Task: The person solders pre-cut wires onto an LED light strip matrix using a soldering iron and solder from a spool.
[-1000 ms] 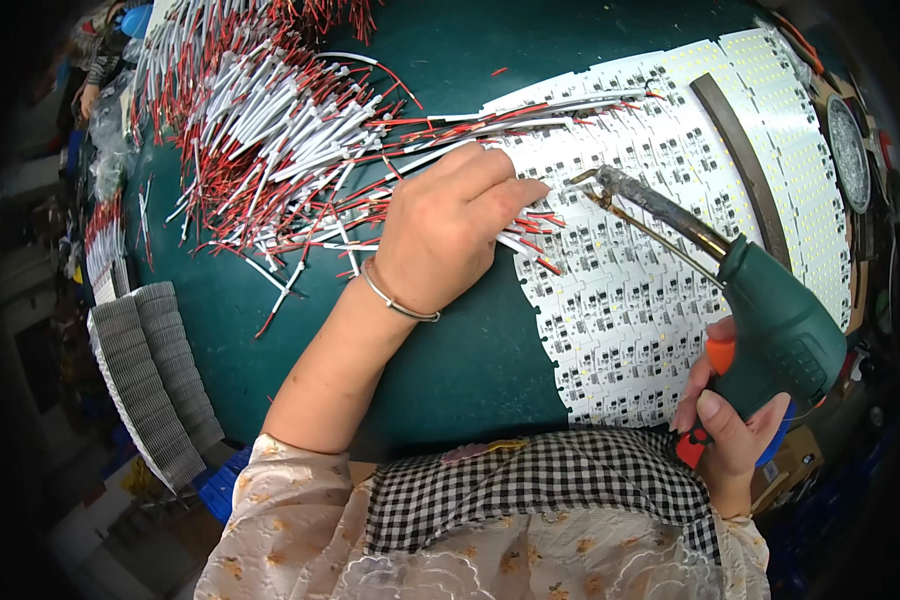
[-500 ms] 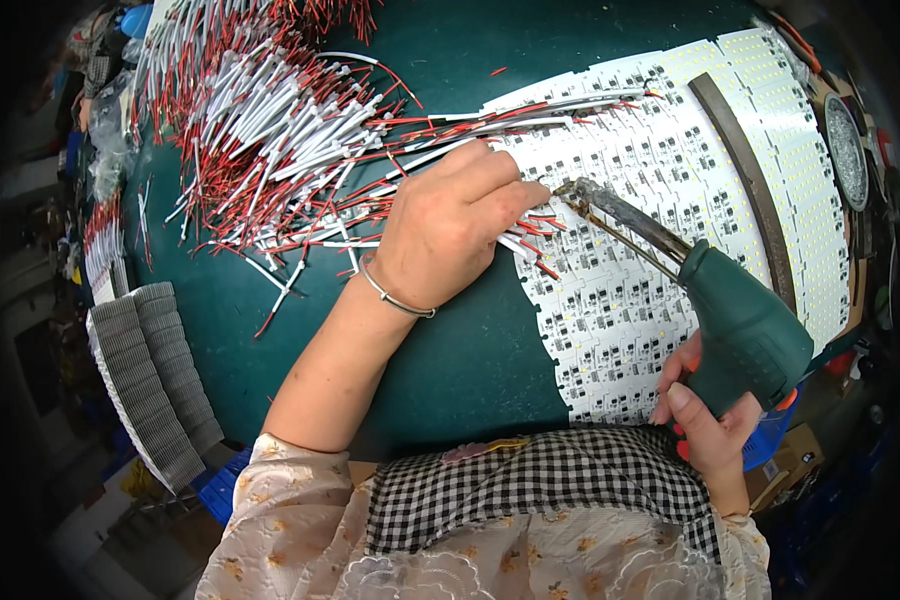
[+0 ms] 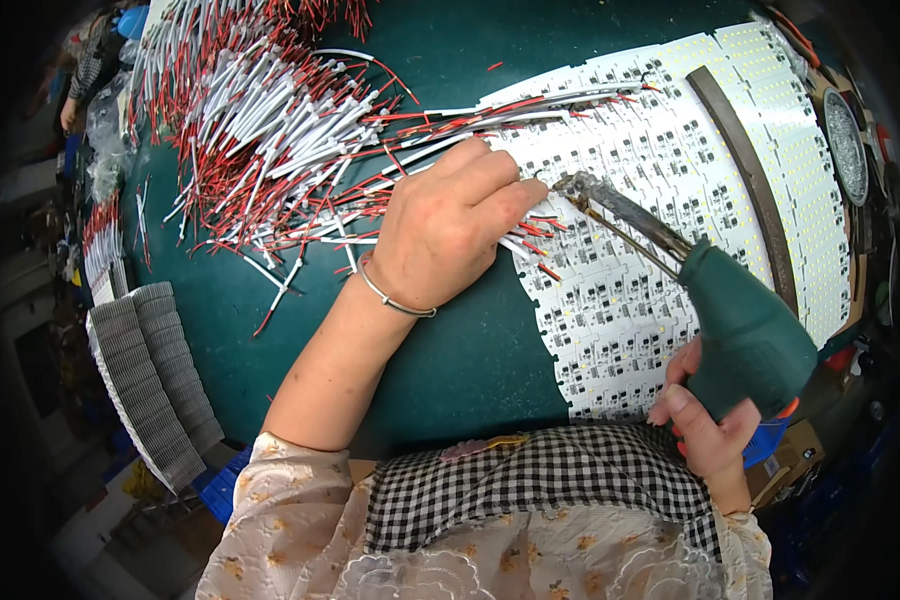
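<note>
My left hand (image 3: pixel 450 225) is closed in a pinch over the white circuit-board sheet (image 3: pixel 610 310), its thumb and forefinger at a thin wire whose end is mostly hidden. More red and white wires (image 3: pixel 515 245) stick out from beneath this hand onto the sheet. A green soldering gun (image 3: pixel 750 335) is gripped by its handle in my right hand (image 3: pixel 708 435). Its dark, crusted tip (image 3: pixel 573 187) is just right of my left fingertips, over the boards; whether it touches the wire cannot be told.
A large heap of red and white wires (image 3: pixel 270 120) covers the table's far left. A dark metal bar (image 3: pixel 745 170) lies across the boards. At far right is a round tin (image 3: pixel 845 145); at left, stacked grey strips (image 3: pixel 155 375). Another person's arm (image 3: pixel 75 100) shows at upper left.
The circuit-board sheet and the wires on it have shifted very slightly away from me. Both hands and the soldering gun have hardly moved. Another person's arm has appeared at upper left.
</note>
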### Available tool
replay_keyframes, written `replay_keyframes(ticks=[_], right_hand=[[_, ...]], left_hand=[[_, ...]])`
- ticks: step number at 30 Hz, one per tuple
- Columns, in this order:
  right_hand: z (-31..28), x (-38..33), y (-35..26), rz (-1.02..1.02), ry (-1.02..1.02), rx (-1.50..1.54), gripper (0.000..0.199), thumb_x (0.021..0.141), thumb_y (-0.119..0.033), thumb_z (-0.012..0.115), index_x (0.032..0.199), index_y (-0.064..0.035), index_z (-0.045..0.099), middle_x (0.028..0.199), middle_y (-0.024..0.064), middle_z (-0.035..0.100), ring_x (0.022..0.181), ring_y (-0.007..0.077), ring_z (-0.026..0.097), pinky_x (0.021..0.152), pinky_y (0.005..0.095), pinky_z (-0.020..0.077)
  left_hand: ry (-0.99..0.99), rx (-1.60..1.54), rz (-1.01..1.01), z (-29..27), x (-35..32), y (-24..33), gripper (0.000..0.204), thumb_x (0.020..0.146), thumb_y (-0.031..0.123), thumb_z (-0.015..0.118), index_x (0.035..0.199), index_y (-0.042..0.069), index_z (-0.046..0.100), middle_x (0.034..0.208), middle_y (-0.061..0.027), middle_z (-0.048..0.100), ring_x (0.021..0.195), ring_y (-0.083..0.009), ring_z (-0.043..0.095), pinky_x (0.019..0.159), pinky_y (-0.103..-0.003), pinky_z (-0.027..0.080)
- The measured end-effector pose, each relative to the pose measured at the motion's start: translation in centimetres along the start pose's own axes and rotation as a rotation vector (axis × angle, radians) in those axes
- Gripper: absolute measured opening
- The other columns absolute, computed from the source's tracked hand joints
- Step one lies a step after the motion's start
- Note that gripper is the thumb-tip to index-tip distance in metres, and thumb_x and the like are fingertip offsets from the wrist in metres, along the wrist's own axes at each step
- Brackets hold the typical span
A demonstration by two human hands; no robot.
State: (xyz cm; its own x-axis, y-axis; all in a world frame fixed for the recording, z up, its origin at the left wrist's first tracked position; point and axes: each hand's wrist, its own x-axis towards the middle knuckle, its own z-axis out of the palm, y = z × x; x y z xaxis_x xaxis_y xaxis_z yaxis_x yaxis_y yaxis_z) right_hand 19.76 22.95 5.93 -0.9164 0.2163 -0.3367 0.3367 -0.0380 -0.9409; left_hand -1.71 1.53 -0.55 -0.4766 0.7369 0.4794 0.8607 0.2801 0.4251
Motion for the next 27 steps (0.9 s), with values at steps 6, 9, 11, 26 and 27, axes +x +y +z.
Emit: replay_keyframes(ticks=[6,9,11,26,27], right_hand=[[-0.5,0.7,-2.4,0.027,0.176,0.189,0.054,0.079,-0.001,0.067,0.127,0.0107,0.044,0.103,0.0166,0.057,0.061,0.0131,0.057,0.052,0.0248,0.0515],[-0.6,1.3,-2.7,-0.035,0.260,0.210,0.060,0.077,-0.007,0.071,0.125,0.0134,0.043,0.100,0.0184,0.057,0.055,0.0135,0.056,0.045,0.0240,0.0490],[-0.6,1.8,-2.8,-0.127,0.304,0.210,0.063,0.075,-0.011,0.073,0.124,0.0140,0.042,0.093,0.0189,0.058,0.048,0.0141,0.054,0.041,0.0235,0.0470],[-0.7,2.6,-2.1,-0.078,0.269,0.160,0.065,0.076,-0.018,0.072,0.122,0.0142,0.040,0.068,0.0119,0.055,0.044,0.0131,0.052,0.041,0.0242,0.0468],[-0.9,2.5,-2.0,-0.077,0.270,0.159,0.065,0.076,-0.018,0.072,0.122,0.0142,0.040,0.068,0.0119,0.055,0.044,0.0131,0.052,0.041,0.0242,0.0468]], left_hand=[[-0.014,0.018,-0.002,-0.4,-0.1,0.3,0.041,0.057,-0.011,0.062,0.094,0.005,0.068,0.079,-0.0067,0.062,0.072,-0.0250,0.061,0.060,-0.034,0.050],[-0.034,0.023,-0.025,-0.6,0.2,0.7,0.042,0.058,-0.011,0.062,0.096,0.005,0.068,0.080,-0.0070,0.062,0.073,-0.0254,0.061,0.061,-0.035,0.051],[-0.046,0.022,-0.039,-0.9,0.5,1.0,0.042,0.058,-0.012,0.062,0.096,0.005,0.068,0.081,-0.0072,0.062,0.073,-0.0256,0.061,0.061,-0.035,0.051],[0.130,0.165,-0.130,0.7,1.8,1.1,0.037,0.060,-0.011,0.064,0.090,0.008,0.072,0.073,-0.0064,0.061,0.060,-0.0227,0.061,0.053,-0.032,0.049],[0.121,0.176,-0.127,0.6,1.9,1.3,0.039,0.059,-0.010,0.065,0.092,0.009,0.073,0.070,-0.0058,0.059,0.059,-0.0214,0.060,0.051,-0.031,0.048]])
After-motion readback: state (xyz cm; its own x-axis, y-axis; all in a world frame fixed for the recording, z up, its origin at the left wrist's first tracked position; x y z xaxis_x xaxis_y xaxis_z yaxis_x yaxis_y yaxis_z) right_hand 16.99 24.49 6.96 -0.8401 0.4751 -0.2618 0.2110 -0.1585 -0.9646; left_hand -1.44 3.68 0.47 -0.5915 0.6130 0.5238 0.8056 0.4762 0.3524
